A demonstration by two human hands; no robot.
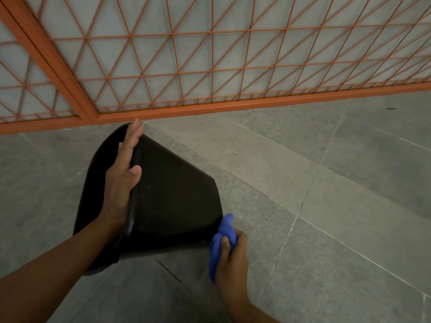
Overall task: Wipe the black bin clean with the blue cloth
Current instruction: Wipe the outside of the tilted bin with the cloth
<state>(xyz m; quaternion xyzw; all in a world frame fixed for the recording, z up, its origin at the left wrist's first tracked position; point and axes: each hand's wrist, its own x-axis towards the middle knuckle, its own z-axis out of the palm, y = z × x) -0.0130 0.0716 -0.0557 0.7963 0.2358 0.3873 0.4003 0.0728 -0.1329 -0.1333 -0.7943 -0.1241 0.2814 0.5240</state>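
Observation:
The black bin (172,201) is tipped on its side over the floor, its mouth toward the left and its narrower base toward the right. My left hand (121,183) holds the bin at its rim, fingers laid straight along the inner side and thumb pressed on the outer wall. My right hand (233,259) grips the bunched blue cloth (221,238). The cloth's top end touches the bin's lower right corner, at the base edge. The inside of the bin is hidden.
An orange metal lattice gate (210,106) runs across the back, just beyond the bin's far end. Grey stone floor tiles (326,206) spread to the right and front.

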